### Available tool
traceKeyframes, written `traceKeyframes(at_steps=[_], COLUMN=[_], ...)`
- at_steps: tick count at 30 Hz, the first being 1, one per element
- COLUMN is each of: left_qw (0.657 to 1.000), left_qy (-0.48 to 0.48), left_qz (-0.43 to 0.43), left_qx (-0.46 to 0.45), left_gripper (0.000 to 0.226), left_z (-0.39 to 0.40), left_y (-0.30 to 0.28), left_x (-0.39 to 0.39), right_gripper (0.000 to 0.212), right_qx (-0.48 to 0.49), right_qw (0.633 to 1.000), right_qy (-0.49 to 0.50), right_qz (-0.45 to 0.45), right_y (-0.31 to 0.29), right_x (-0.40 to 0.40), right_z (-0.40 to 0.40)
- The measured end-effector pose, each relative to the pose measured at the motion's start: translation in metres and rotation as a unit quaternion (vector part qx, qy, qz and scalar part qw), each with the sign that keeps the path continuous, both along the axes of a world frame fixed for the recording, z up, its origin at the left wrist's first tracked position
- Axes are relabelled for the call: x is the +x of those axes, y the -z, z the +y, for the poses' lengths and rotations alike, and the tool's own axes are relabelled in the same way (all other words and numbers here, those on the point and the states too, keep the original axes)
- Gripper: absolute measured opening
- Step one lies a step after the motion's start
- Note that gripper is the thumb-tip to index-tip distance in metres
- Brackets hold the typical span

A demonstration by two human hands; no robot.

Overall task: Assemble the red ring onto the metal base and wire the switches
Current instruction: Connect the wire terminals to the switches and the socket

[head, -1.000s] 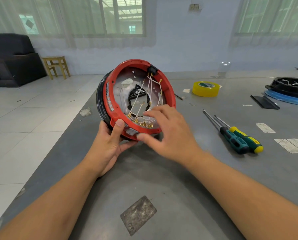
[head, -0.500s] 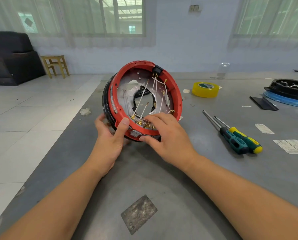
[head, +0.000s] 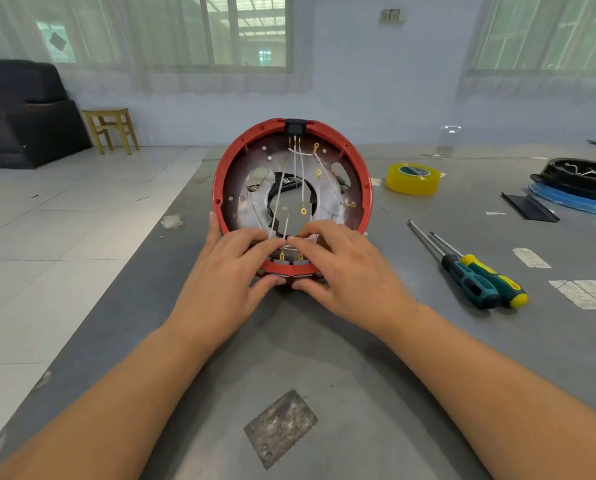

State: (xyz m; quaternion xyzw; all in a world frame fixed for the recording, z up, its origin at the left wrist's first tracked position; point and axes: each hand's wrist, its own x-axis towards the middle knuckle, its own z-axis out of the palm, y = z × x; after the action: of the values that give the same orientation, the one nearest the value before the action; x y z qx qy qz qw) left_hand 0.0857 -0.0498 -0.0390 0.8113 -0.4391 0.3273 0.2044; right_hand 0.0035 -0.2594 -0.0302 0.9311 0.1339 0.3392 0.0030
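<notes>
Hands (head: 234, 268) (head: 345, 268) grip upright red ring (head: 362, 174).

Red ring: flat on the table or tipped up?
Tipped up: the red ring stands on its lower edge, open face toward the camera, both hands at the bottom.

Both hands cover the red ring (head: 360, 174) at six o'clock. At three o'clock, the black tray (head: 580, 178) runs off frame.

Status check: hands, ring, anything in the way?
Left hand and right hand both gripping red ring at its near edge, fingertips on white wires. Ring tilted up on table. Nothing blocking.
</notes>
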Motion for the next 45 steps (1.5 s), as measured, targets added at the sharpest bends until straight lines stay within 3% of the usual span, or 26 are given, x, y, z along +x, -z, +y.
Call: traceKeyframes(at_steps=[5,17,22,30,38,40,42,43,45], left_qw=[1.0,1.0,0.998,0.983,0.977,0.978,0.981,0.982,0.982], left_qy=[0.013,0.005,0.026,0.084,0.079,0.076,0.068,0.063,0.052], left_qz=[0.015,0.023,0.048,0.161,0.197,0.193,0.181,0.178,0.182], left_qx=[-0.002,0.017,0.03,0.021,0.024,0.023,0.025,0.026,0.024], left_gripper=[0.049,0.048,0.049,0.056,0.055,0.059,0.06,0.06,0.059], left_z=[0.001,0.0,0.003,0.005,0.006,0.006,0.006,0.006,0.006], left_y=[-0.002,-0.002,-0.007,-0.009,-0.004,-0.003,-0.001,0.0,0.001], left_x=[-0.001,-0.004,-0.007,-0.01,-0.009,-0.01,-0.011,-0.011,-0.011], right_gripper=[0.045,0.048,0.053,0.052,0.058,0.062,0.061,0.06,0.059], right_qx=[0.01,0.01,0.059,0.121,0.149,0.182,0.179,0.153,0.117], right_qw=[1.0,0.999,0.99,0.956,0.948,0.958,0.957,0.939,0.867], right_qy=[-0.012,-0.009,-0.041,-0.05,-0.046,0.006,0.152,0.252,0.411], right_qz=[0.012,0.036,0.118,0.263,0.278,0.223,0.169,0.176,0.257], right_y=[-0.005,-0.01,-0.025,-0.053,-0.046,-0.047,-0.05,-0.052,-0.048], right_x=[-0.003,-0.006,-0.011,-0.007,-0.013,-0.019,-0.025,-0.029,-0.04], right_z=[-0.003,-0.001,-0.006,-0.012,-0.023,-0.039,-0.068,-0.085,-0.114])
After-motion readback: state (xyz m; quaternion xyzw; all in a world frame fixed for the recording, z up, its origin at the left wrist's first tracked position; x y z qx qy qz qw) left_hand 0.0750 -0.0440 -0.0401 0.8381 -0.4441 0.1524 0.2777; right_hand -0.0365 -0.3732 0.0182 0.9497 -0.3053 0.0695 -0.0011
